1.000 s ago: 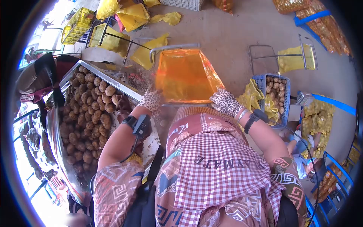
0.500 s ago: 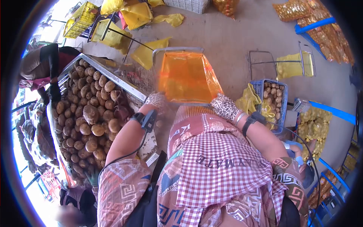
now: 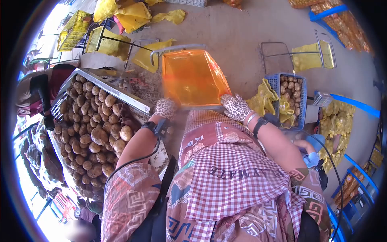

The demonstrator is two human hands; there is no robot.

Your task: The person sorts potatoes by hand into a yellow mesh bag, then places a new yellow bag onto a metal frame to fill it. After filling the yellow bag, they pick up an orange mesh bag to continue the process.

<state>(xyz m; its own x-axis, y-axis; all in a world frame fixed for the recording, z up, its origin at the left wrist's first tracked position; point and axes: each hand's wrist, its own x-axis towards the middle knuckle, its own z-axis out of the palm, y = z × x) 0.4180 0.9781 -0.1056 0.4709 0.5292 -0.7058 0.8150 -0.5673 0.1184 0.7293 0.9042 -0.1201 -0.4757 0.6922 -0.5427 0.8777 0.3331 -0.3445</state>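
An orange mesh bag (image 3: 195,78) is stretched over a metal frame (image 3: 179,47) in front of my body. My left hand (image 3: 165,109), in a leopard-print glove, is at the bag's lower left corner; its fingertips are blurred. At the lower right corner my right hand (image 3: 235,107), gloved alike, touches the bag's edge with its fingers partly spread. Left of me, a metal-edged table (image 3: 115,90) bears a large heap of potatoes (image 3: 96,135).
A blue crate (image 3: 302,105) of potatoes stands at the right, with a yellow mesh bag (image 3: 264,99) beside it. Another person's dark sleeve (image 3: 40,90) is at the table's far left. Metal frames with yellow bags (image 3: 308,58) stand farther off. Filled bags (image 3: 340,28) lie upper right.
The view has shifted slightly. My right hand's fingers have spread more at the bag's corner. The co-worker's arm at the left has moved, and another person's arm shows more at the right.
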